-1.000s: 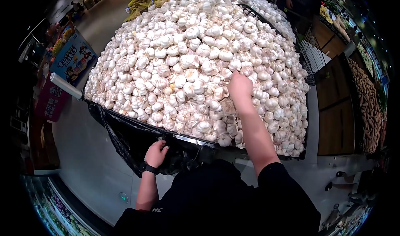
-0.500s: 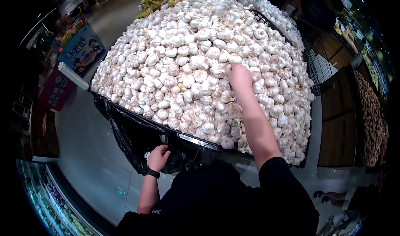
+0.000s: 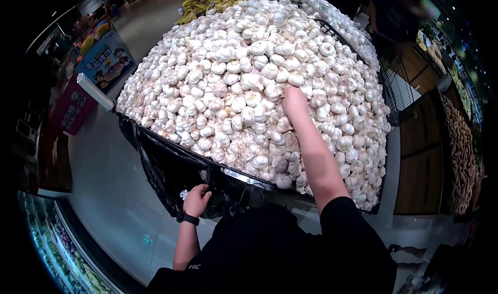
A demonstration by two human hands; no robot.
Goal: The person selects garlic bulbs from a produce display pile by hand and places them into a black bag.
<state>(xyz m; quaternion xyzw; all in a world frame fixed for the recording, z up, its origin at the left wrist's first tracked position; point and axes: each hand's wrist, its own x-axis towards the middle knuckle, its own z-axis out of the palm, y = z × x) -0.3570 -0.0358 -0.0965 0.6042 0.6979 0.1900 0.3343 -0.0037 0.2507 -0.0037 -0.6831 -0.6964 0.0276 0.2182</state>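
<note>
A large heap of white garlic bulbs (image 3: 207, 94) fills the stand in front of me. My right hand (image 3: 294, 101) reaches into the middle of it, with curled fingers pressed together against the bulbs. The back of that hand hides what its fingertips pinch, if anything. Lower down, my left hand (image 3: 196, 200), with a dark watch on the wrist, is at the black plastic bag (image 3: 155, 162) hung along the stand's front edge. Its thumb stands apart from its bent fingers, and no object shows between them. White scraps (image 3: 183, 194) show beside this hand.
A white roll (image 3: 95, 92) sticks out at the stand's left corner. Yellow mesh sacks (image 3: 207, 1) lie behind the heap. To the right stand a black wire basket (image 3: 397, 81) and a brown bin (image 3: 420, 154). A refrigerated shelf (image 3: 62, 242) is at lower left.
The view has shifted slightly. My right hand stays at nearly the same bulbs, its fingers still together. A pale scrap now shows by the bag above my left hand, which has barely moved.
</note>
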